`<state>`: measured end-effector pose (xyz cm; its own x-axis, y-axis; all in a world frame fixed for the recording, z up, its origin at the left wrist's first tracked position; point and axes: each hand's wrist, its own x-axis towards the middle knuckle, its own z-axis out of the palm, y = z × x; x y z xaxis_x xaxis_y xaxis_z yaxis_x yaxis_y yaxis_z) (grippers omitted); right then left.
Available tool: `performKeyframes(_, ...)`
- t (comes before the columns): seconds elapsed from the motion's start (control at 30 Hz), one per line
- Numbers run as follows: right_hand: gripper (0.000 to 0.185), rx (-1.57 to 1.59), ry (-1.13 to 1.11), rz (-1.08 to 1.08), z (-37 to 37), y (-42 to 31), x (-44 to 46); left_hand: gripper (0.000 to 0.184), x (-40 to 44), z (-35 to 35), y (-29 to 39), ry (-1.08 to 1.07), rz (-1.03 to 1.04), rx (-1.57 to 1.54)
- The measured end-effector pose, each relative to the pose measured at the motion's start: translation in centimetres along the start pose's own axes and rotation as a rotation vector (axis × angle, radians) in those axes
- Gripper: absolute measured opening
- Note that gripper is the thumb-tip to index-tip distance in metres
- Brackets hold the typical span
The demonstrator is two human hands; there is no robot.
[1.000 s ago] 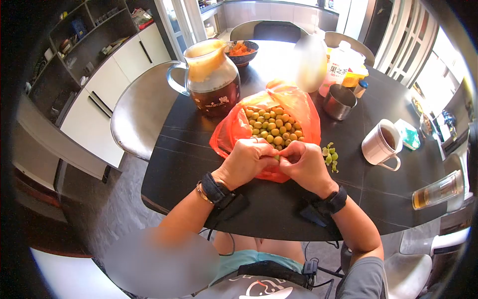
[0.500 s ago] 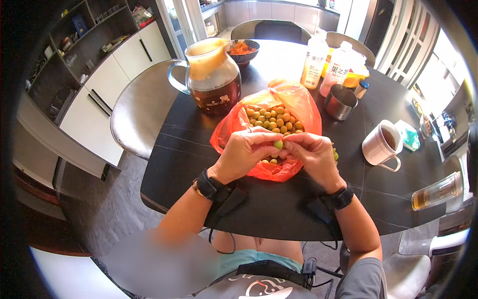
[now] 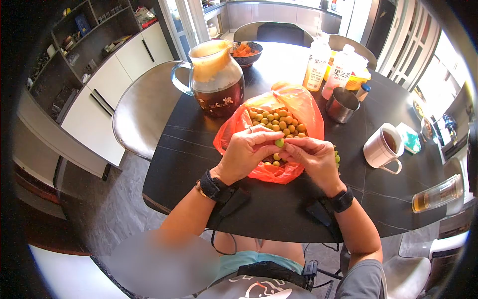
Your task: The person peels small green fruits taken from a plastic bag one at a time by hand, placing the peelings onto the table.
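Note:
An open red plastic bag (image 3: pixel 311 114) full of small round yellow-green fruits (image 3: pixel 279 121) lies on the black table. Over its near side, my left hand (image 3: pixel 245 155) pinches a green fruit (image 3: pixel 279 142) between thumb and fingers. My right hand (image 3: pixel 314 160) meets it from the right, thumb and fingertips pressed together at the same fruit. Whether the right fingertips grip the fruit or something tiny on it is hidden. Small green pieces (image 3: pixel 337 158) show partly behind my right hand.
A glass pitcher (image 3: pixel 217 84) of dark liquid stands left of the bag, a bowl (image 3: pixel 246 58) behind it. Bottles (image 3: pixel 315 67), a metal cup (image 3: pixel 342 105), a white mug (image 3: pixel 382 147), a packet (image 3: pixel 409 138) and a glass (image 3: pixel 437 193) are rightward. Chairs (image 3: pixel 144 112) surround the black table (image 3: pixel 269 212).
Both hands have risen slightly from the bag's near edge, and the green fruit between them has come into clearer view. My right hand now covers part of the green pieces.

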<state>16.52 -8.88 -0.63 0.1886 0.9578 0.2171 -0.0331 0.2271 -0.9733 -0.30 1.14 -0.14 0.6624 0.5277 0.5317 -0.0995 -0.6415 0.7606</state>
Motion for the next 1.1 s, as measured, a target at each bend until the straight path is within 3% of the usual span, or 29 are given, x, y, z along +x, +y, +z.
performKeyframes(0.07,0.018,-0.012,0.006,0.021,0.2,-0.3,-0.1,0.027,0.0,-0.1,0.1,-0.026,-0.050,-0.017)
performKeyframes(0.23,0.018,-0.010,-0.005,-0.010,0.2,0.0,-0.2,0.026,0.0,-0.2,0.3,-0.018,0.089,0.196)
performKeyframes(0.6,0.016,-0.041,-0.046,0.077,-0.1,0.1,-0.2,0.024,-0.3,0.1,0.3,-0.056,0.148,0.288)
performKeyframes(0.87,0.014,-0.302,-0.040,0.015,0.2,-0.5,-0.5,0.023,-0.7,0.4,0.2,-0.081,0.214,0.405)
performKeyframes(1.1,0.015,-0.338,-0.030,-0.004,0.5,-0.5,-0.7,0.018,-1.0,0.8,0.2,-0.081,0.202,0.490)
